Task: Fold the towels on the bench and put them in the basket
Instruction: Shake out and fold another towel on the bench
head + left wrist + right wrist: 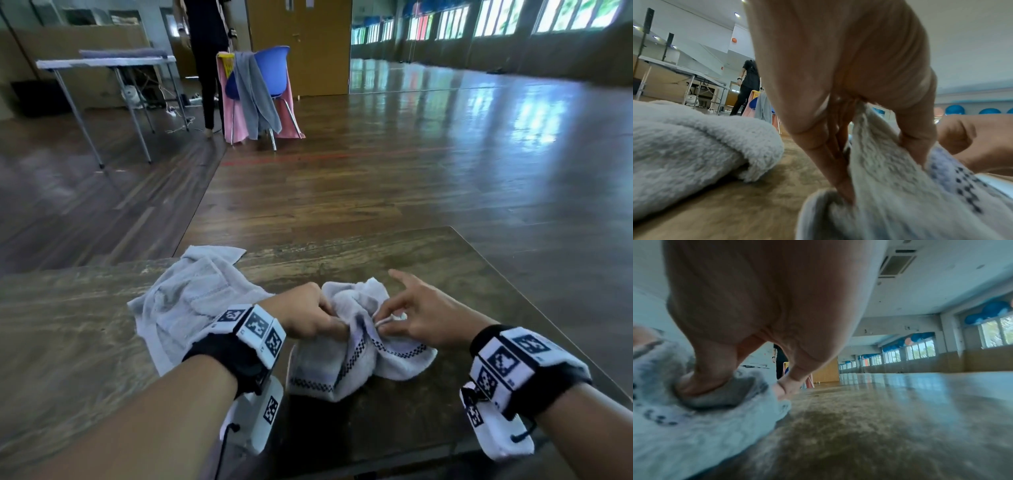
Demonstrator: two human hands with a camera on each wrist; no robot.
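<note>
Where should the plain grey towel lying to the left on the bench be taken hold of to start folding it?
Probably at the far corner of the plain grey towel, which lies flat and free near the bench back edge, coming from above. The rest is rumpled, its near edge hidden behind the left hand. Both hands, including the right hand, are busy on the checker-trimmed towel.

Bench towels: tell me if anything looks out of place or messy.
Both are unfolded. The checker-trimmed towel is bunched in a heap, gripped by the left hand and pinched by the right hand. The plain towel lies rumpled, one corner hanging over the bench far edge.
</note>
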